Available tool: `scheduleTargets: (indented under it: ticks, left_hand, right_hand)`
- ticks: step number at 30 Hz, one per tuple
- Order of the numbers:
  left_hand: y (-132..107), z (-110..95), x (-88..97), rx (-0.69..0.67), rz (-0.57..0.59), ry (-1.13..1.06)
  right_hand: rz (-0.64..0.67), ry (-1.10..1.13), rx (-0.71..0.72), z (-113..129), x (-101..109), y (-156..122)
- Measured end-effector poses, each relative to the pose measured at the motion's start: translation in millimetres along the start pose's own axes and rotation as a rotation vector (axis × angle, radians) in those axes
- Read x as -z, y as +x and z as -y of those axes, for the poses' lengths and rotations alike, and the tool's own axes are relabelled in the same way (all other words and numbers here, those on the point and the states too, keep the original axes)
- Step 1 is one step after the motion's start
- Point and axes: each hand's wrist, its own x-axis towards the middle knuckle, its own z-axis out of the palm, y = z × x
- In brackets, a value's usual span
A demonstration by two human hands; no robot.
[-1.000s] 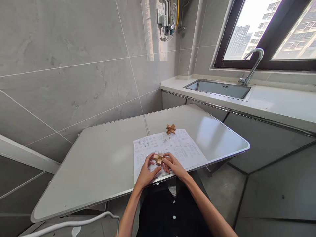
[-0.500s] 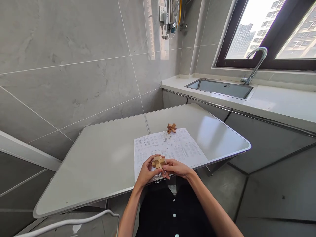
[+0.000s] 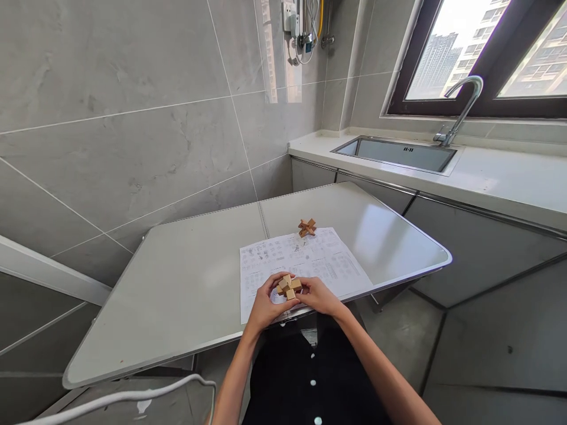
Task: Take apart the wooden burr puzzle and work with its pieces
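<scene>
Between my two hands is a light wooden burr puzzle (image 3: 290, 286), made of interlocking bars, held just above the near edge of the table. My left hand (image 3: 264, 307) grips it from the left, thumb along its near side and fingers behind it. My right hand (image 3: 319, 296) pinches it from the right, though its fingertips are partly hidden. Under and beyond my hands lies a printed instruction sheet (image 3: 310, 260) with rows of small diagrams. A second, darker wooden puzzle (image 3: 306, 228) with crossed bars rests at the far edge of the sheet.
The pale folding table (image 3: 177, 283) has a seam across it and stands against a grey tiled wall (image 3: 133, 118). Beyond it on the right is a white counter (image 3: 509, 168) with a sink (image 3: 398, 154) and tap (image 3: 463, 112). A white cable (image 3: 133, 398) hangs at the lower left.
The light wooden puzzle has been turned in my hands, showing a different side, and has shifted slightly right. My right fingers have closed in around it. The darker puzzle stays put.
</scene>
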Motion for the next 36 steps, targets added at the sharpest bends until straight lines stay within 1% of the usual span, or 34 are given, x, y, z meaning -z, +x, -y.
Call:
scheduleTargets:
  ticks: [2,5,9,13,22,28,31,36]
  left_hand:
    - [0,5,-3.6,-0.016,-0.055,0.031]
    - [1,13,-7.9,-0.015,-0.11,0.048]
    - [2,25,-10.2,0.017,-0.133,-0.003]
    - [2,30,-10.4,0.045,-0.143,-0.013]
    - [-1,30,-11.1,0.103,-0.112,0.098]
    - [-1,28,-11.9,0.107,-0.103,0.137]
    - [0,28,-12.1,0.115,-0.092,0.134]
    - [0,27,-13.3,0.089,-0.095,0.139]
  right_hand:
    - [-0.071,-0.038,0.002,-5,-3,2]
    - [-0.112,-0.038,-0.004,-14,-7,5]
    - [-0.143,-0.018,-0.018,-26,-9,5]
    - [-0.148,0.01,-0.027,-33,-10,3]
    - [-0.156,0.047,-0.04,-30,-11,-2]
    - [-0.054,0.06,-0.012,-21,-6,-5]
    - [-0.041,0.088,0.007,-18,-5,-5]
    - [-0.025,0.121,0.01,-13,-3,-5]
